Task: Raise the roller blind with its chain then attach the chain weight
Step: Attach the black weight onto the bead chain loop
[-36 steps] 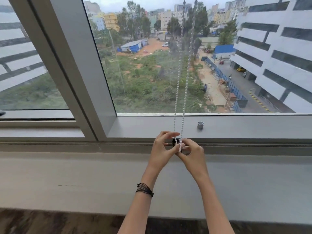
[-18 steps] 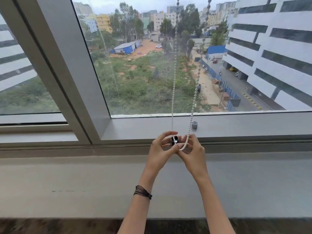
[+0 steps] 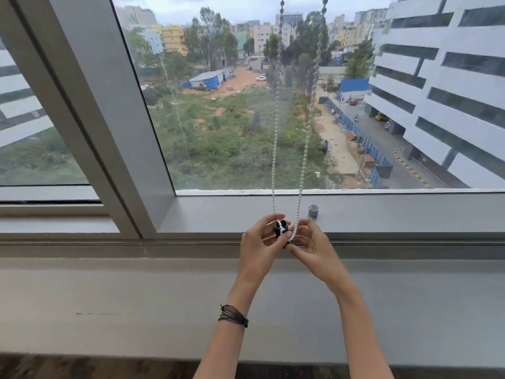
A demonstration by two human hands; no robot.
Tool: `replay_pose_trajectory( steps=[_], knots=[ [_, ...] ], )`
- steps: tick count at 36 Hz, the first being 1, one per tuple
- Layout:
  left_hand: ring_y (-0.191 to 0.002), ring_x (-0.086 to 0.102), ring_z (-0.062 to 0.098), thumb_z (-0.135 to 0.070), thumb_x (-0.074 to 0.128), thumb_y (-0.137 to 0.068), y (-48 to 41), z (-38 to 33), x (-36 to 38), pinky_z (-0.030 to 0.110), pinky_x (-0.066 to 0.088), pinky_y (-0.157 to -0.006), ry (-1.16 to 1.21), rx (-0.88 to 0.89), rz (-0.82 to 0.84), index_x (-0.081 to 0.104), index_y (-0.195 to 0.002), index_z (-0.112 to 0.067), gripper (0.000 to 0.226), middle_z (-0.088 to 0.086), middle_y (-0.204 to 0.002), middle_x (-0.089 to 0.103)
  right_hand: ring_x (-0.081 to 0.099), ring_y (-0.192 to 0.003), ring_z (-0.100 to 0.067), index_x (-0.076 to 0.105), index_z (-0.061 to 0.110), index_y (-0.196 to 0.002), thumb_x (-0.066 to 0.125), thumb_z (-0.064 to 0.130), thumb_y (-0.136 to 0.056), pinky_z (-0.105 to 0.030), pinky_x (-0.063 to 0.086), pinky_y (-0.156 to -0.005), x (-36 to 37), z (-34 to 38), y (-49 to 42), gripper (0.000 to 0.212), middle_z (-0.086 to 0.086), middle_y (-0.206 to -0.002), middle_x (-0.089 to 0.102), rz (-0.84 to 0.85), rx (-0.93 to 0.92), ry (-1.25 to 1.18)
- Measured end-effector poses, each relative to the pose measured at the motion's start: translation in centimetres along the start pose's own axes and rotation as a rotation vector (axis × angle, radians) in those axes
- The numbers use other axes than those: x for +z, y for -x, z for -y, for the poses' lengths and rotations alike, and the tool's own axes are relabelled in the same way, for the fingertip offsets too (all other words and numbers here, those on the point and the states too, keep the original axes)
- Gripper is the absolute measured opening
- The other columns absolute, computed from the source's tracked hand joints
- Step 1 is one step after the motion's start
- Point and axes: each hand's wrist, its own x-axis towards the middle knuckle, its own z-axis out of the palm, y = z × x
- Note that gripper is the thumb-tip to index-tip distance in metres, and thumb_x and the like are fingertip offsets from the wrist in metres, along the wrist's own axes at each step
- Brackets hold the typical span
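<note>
**Both hands at the chain loop above the ledge**

The white beaded chain [image 3: 274, 149] hangs in two strands in front of the window glass and comes down to the hands, just above the grey window ledge [image 3: 410, 214]. The left hand [image 3: 259, 247] has its fingers and thumb curled round the black cylindrical chain weight [image 3: 281, 228], holding it roughly upright with its top end showing. The left strand of beads reaches the top of the weight. The right strand runs down just beside the weight, where the right hand [image 3: 314, 250] pinches it between its thumb and curled fingers. The two hands nearly touch at the fingertips. Whether the beads are seated inside the weight cannot be told.

A small grey cylindrical cap [image 3: 313, 210] stands on the ledge near the right hand, apart from it. A black cord bracelet [image 3: 233, 315] circles the left wrist.
</note>
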Motion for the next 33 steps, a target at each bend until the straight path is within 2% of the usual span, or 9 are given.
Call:
replay_pose_trajectory(
  steps=[3,7,9,13,19,23,28,31,33],
  knots=[
    [-0.087,0.070,0.008,-0.001,0.068,-0.081,-0.3,0.3,0.2,0.018,0.054,-0.076,0.010,-0.005,-0.015,0.065,-0.105,-0.020,0.030,-0.009,-0.087,0.075,0.067,-0.085,-0.014,0.051,0.005,-0.097,0.057,-0.005,-0.086,-0.024,0.055,-0.079,-1.1,0.4,-1.0,0.016,-0.009,-0.095,0.065,-0.054,-0.041,0.032],
    [-0.086,0.070,0.006,0.000,0.068,-0.081,-0.7,0.5,0.2,0.016,0.053,-0.076,0.009,-0.010,-0.021,0.065,-0.102,-0.025,0.033,-0.013,-0.086,0.075,0.063,-0.078,-0.022,0.060,0.015,-0.086,0.056,0.004,-0.088,-0.021,0.054,-0.064,-2.4,-1.1,-3.7,0.012,-0.004,-0.087,0.065,-0.425,-0.063,0.247],
    [-0.082,0.070,0.006,0.001,0.067,-0.081,-0.9,0.5,0.2,0.017,0.054,-0.074,0.020,-0.013,-0.024,0.065,-0.102,-0.023,0.032,-0.010,-0.086,0.075,0.060,-0.083,-0.024,0.062,0.010,-0.094,0.056,0.006,-0.089,-0.031,0.052,-0.071,-3.1,-2.2,-5.2,0.009,-0.010,-0.095,0.062,-0.520,-0.062,0.427],
    [-0.079,0.070,0.004,0.003,0.067,-0.081,-1.2,0.5,0.2,0.015,0.053,-0.071,0.028,-0.005,-0.023,0.064,-0.105,-0.018,0.032,-0.006,-0.091,0.074,0.048,-0.110,-0.031,0.060,0.009,-0.113,0.055,0.007,-0.089,-0.039,0.040,-0.095,-4.0,-4.0,-7.5,0.026,-0.016,-0.119,0.050,-0.420,0.003,0.652],
    [-0.080,0.069,0.004,0.004,0.068,-0.079,-1.7,0.7,0.2,0.014,0.053,-0.073,-0.002,-0.014,-0.021,0.064,-0.101,-0.022,0.035,-0.015,-0.083,0.074,0.055,-0.105,-0.031,0.060,0.008,-0.116,0.053,0.005,-0.089,-0.040,0.044,-0.092,-4.5,-4.5,-8.4,0.028,-0.012,-0.115,0.058,-0.316,0.007,0.796],
    [-0.082,0.069,0.005,0.004,0.067,-0.080,-1.9,0.6,0.4,0.015,0.053,-0.074,-0.011,-0.015,-0.010,0.063,-0.104,-0.021,0.035,-0.008,-0.092,0.073,0.060,-0.097,-0.027,0.062,0.006,-0.109,0.059,0.004,-0.087,-0.031,0.046,-0.084,-4.3,-3.5,-8.3,0.022,-0.012,-0.107,0.062,-0.321,-0.074,0.671],
    [-0.083,0.069,0.002,0.003,0.066,-0.081,-1.8,0.5,0.3,0.012,0.051,-0.075,-0.022,-0.013,0.011,0.062,-0.108,-0.016,0.034,-0.007,-0.093,0.072,0.063,-0.087,-0.005,0.062,0.018,-0.102,0.067,0.013,-0.084,-0.015,0.049,-0.074,-2.8,0.7,-6.8,0.020,0.004,-0.096,0.067,-0.253,-0.262,0.284],
    [-0.082,0.068,-0.001,0.003,0.065,-0.082,-1.8,0.4,0.2,0.010,0.050,-0.075,-0.039,-0.012,0.025,0.061,-0.112,-0.013,0.034,-0.004,-0.093,0.072,0.064,-0.092,-0.007,0.062,0.026,-0.100,0.066,0.009,-0.084,-0.015,0.049,-0.076,-2.1,2.5,-5.9,0.023,0.001,-0.099,0.068,-0.149,-0.279,0.089],
    [-0.082,0.068,-0.001,0.003,0.065,-0.083,-1.8,0.4,0.1,0.010,0.050,-0.075,-0.050,-0.011,0.031,0.061,-0.114,-0.010,0.034,-0.003,-0.093,0.071,0.063,-0.094,-0.011,0.063,0.020,-0.103,0.063,0.006,-0.085,-0.018,0.050,-0.078,-1.7,3.0,-5.6,0.023,-0.005,-0.102,0.068,-0.085,-0.263,0.001]
  ],
)
